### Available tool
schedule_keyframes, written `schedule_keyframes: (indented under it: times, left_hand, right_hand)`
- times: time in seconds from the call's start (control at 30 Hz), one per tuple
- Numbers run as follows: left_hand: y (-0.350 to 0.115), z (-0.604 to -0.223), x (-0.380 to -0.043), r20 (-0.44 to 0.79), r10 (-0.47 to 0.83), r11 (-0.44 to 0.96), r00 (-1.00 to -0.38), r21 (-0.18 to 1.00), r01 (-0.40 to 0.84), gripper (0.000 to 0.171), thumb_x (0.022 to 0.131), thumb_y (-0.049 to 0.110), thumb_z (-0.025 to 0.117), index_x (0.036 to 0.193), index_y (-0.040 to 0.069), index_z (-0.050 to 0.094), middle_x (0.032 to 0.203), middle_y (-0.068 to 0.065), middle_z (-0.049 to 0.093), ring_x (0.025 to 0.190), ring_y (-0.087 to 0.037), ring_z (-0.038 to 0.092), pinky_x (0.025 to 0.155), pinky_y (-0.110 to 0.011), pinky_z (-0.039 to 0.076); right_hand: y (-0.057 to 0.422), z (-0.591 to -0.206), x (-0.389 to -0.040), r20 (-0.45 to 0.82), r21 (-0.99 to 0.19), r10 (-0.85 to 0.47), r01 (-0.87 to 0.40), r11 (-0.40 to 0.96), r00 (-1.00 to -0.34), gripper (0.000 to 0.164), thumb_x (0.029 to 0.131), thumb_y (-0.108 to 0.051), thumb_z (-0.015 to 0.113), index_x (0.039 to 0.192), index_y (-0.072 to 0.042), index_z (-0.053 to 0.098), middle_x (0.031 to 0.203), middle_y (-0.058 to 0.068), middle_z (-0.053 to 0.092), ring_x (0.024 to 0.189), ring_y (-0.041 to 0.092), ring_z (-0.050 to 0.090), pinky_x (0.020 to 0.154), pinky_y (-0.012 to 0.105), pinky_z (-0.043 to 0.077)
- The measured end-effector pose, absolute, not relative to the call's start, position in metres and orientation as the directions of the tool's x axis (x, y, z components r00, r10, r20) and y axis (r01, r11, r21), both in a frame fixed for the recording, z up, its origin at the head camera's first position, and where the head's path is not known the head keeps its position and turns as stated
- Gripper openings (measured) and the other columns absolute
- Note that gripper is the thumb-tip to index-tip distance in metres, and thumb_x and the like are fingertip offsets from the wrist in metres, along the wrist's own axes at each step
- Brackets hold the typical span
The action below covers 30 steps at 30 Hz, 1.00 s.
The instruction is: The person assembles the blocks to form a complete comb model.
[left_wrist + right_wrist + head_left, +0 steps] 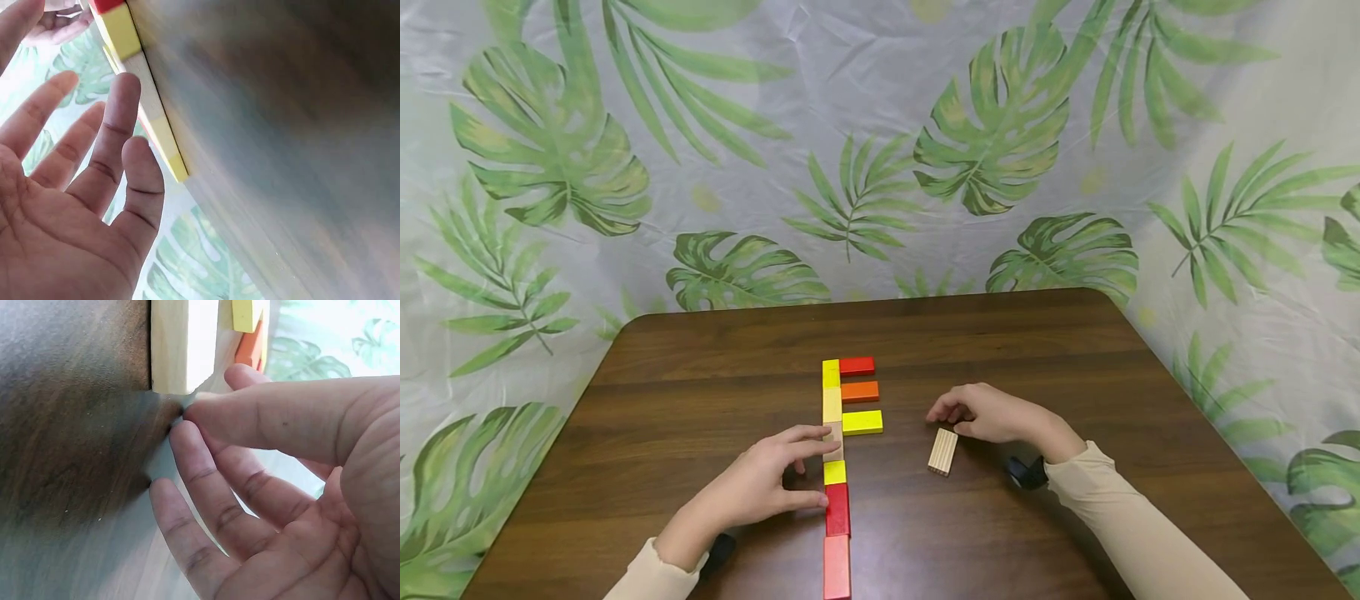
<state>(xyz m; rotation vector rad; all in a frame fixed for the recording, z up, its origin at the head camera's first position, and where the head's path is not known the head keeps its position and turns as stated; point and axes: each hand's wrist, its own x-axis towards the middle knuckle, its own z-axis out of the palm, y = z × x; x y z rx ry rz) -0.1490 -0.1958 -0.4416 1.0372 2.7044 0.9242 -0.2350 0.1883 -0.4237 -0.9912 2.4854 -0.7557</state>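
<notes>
A line of wooden blocks runs away from me down the table's middle. My left hand [767, 477] lies along its left side, fingers loosely extended. Its fingertips reach the plain wood block [834, 450], and the thumb tip is at the dark red block [837, 510]. A yellow block [835, 472] sits between those two. My right hand [996, 414] rests low at the table, fingers loosely bent and holding nothing. Just before its thumb lies a pale striped wooden block [943, 452]; in the right wrist view this pale block [172, 347] stands slightly apart from the fingertips.
Red [857, 366], orange [860, 392] and bright yellow [862, 422] blocks jut rightward from the line's far part. A pink block [837, 567] forms the near end. Behind the brown table [700, 358] hangs a leaf-patterned cloth [865, 108].
</notes>
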Motion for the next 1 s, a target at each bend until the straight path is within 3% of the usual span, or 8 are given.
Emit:
schedule_keyframes:
  times: [0.27, 0.43, 0.53, 1.0]
  left_hand:
    - [-0.193, -0.445, -0.119, 0.083, 0.649, 0.607, -0.756, 0.543, 0.58, 0.067, 0.088, 0.055, 0.086, 0.146, 0.027, 0.069, 0.157, 0.0, 0.06, 0.088, 0.003, 0.062, 0.076, -0.022, 0.053]
    - [-0.19, -0.449, -0.105, 0.1, 0.653, 0.628, -0.75, 0.482, 0.611, 0.071, 0.086, 0.064, 0.083, 0.147, 0.031, 0.068, 0.155, 0.002, 0.061, 0.11, -0.009, 0.072, 0.086, -0.031, 0.059]
    - [-0.189, -0.45, -0.102, 0.123, 0.655, 0.63, -0.745, 0.455, 0.629, 0.074, 0.085, 0.065, 0.084, 0.148, 0.031, 0.067, 0.154, 0.001, 0.062, 0.116, -0.017, 0.073, 0.091, -0.036, 0.061]
    - [-0.188, -0.454, -0.101, 0.163, 0.663, 0.631, -0.731, 0.405, 0.662, 0.072, 0.085, 0.065, 0.084, 0.147, 0.033, 0.067, 0.153, 0.001, 0.062, 0.117, -0.021, 0.074, 0.094, -0.04, 0.061]
  right_hand:
    - [0.195, -0.428, -0.229, -0.143, -0.624, -0.695, -0.481, 0.616, -0.705, 0.034, 0.098, 0.005, 0.07, 0.127, -0.011, 0.077, 0.125, 0.004, 0.074, 0.11, 0.02, 0.068, 0.095, 0.037, 0.061]
    - [0.198, -0.43, -0.227, -0.141, -0.646, -0.689, -0.461, 0.608, -0.711, 0.037, 0.094, 0.006, 0.073, 0.126, -0.011, 0.076, 0.125, 0.005, 0.073, 0.11, 0.022, 0.068, 0.096, 0.039, 0.061]
    - [0.199, -0.431, -0.226, -0.138, -0.658, -0.684, -0.449, 0.604, -0.716, 0.04, 0.091, 0.006, 0.076, 0.127, -0.011, 0.076, 0.125, 0.005, 0.073, 0.11, 0.022, 0.068, 0.095, 0.039, 0.06]
    - [0.197, -0.435, -0.224, -0.122, -0.663, -0.684, -0.454, 0.595, -0.719, 0.04, 0.089, -0.001, 0.083, 0.126, -0.015, 0.077, 0.121, 0.001, 0.072, 0.108, 0.019, 0.068, 0.091, 0.037, 0.057]
